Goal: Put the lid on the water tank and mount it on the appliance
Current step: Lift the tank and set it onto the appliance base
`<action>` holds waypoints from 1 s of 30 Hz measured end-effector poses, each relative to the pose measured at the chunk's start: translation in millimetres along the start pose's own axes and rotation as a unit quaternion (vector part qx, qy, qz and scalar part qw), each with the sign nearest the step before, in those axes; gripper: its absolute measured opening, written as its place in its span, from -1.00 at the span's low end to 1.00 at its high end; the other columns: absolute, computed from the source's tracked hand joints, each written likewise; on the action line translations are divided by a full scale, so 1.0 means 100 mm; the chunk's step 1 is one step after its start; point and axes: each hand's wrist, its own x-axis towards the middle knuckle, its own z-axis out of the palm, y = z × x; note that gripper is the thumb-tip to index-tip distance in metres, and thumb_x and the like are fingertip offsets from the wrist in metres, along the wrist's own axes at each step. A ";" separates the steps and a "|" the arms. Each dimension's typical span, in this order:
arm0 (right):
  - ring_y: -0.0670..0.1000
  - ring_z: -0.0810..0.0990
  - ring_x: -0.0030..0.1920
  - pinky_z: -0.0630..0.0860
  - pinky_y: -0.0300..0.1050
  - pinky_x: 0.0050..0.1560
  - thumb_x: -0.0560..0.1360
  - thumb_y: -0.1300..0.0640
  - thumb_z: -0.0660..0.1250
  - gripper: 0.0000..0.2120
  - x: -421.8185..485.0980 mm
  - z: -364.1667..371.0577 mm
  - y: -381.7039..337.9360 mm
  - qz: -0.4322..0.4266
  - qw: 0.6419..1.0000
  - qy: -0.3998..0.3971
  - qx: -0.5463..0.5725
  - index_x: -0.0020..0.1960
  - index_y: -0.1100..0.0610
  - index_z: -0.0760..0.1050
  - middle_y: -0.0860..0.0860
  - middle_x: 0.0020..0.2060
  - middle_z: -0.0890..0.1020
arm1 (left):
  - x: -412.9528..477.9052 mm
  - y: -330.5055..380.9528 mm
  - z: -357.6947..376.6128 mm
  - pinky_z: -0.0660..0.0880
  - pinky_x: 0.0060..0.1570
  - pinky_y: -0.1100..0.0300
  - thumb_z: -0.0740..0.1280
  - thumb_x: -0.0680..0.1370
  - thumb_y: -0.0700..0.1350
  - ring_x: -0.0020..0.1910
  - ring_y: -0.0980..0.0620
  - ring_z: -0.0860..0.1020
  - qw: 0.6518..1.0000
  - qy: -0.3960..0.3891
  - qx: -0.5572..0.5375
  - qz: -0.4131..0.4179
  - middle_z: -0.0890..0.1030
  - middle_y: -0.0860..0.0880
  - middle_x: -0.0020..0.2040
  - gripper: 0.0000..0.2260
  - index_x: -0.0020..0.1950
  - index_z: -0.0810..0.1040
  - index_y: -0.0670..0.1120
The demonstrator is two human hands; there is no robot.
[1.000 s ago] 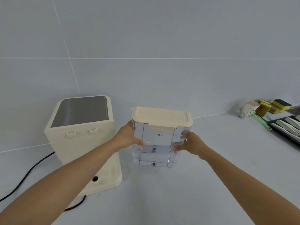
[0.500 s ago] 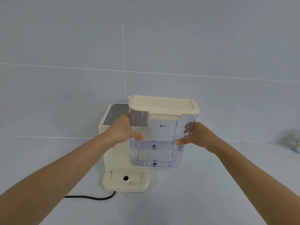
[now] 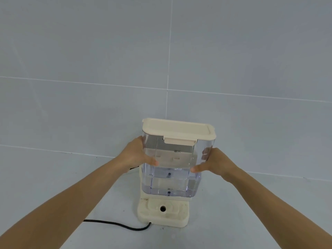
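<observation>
1. Moved since half a second ago: water tank point(image 3: 170, 169) carried from up and to the right of the appliance point(image 3: 164, 212) to straight over its base, lower in the view and squarer to the camera. Moved since a second ago: gone from the view are the cup, sponges and rack at the far right.
2. Held at both sides: left hand point(image 3: 137, 155) pressed flat on the tank's left wall, thumb on the near face; right hand point(image 3: 214, 163) on the right wall, thumb also on the near face. Grip of each hand clamped on the tank, fingers behind partly seen through the clear plastic.
3. Clear tank, upright, stepped narrower toward the bottom, with small dark marks and faint lettering down the middle of the near face. Cream lid point(image 3: 178, 129) seated flat on top, its front tab folded down over the rim.
4. Tank bottom just above the appliance's cream base plate; contact at the far edge cannot be told. Round hole point(image 3: 163, 208) in the base plate uncovered, near of the tank.
5. Appliance body visible only through the tank, behind it, with two small slots showing.
6. Black cord point(image 3: 118, 224) running from the base's near left corner out to the left across the worktop point(image 3: 251, 212).
7. Worktop bare to the right and near of the base; tiled wall point(image 3: 89, 51) close behind the appliance, closing the far side.
</observation>
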 end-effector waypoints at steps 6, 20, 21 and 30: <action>-0.05 0.50 -0.22 0.34 -0.33 -0.34 0.23 0.23 0.56 -0.70 0.06 0.08 -0.02 0.011 1.000 -0.021 0.010 -0.27 0.07 0.43 -0.07 -0.29 0.51 | 0.08 -0.13 -0.02 0.32 0.38 0.02 0.55 0.24 -0.30 0.40 -0.13 0.33 0.999 0.000 -0.036 -0.015 0.33 -0.21 0.43 -0.17 0.43 0.24 -0.19; 0.10 0.53 0.21 0.42 -0.16 0.06 0.12 0.15 0.61 -0.24 0.18 0.35 0.15 0.019 1.000 0.001 -0.011 0.27 0.21 0.46 0.09 0.19 0.59 | 0.23 -0.46 0.01 0.44 0.26 -0.01 0.55 -0.01 -0.15 0.30 -0.09 0.45 0.999 -0.007 -0.049 -0.020 0.50 -0.07 0.28 -0.10 0.32 0.38 -0.13; 0.10 0.52 0.22 0.42 -0.16 0.08 0.12 0.15 0.61 -0.23 0.18 0.36 0.16 0.019 1.000 0.002 -0.014 0.28 0.21 0.45 0.08 0.21 0.58 | 0.23 -0.48 0.02 0.45 0.19 0.02 0.56 0.01 -0.15 0.28 -0.10 0.46 0.999 -0.003 -0.044 -0.019 0.52 -0.09 0.25 -0.16 0.27 0.41 -0.15; 0.08 0.54 0.12 0.41 -0.17 0.00 0.16 0.17 0.60 -0.33 0.19 0.47 0.22 0.014 1.000 0.005 -0.024 0.23 0.21 0.48 0.09 0.16 0.60 | 0.23 -0.59 0.07 0.37 0.04 0.18 0.55 0.23 -0.34 0.09 0.03 0.43 0.999 -0.008 -0.047 0.003 0.47 0.05 0.12 -0.33 0.29 0.41 -0.14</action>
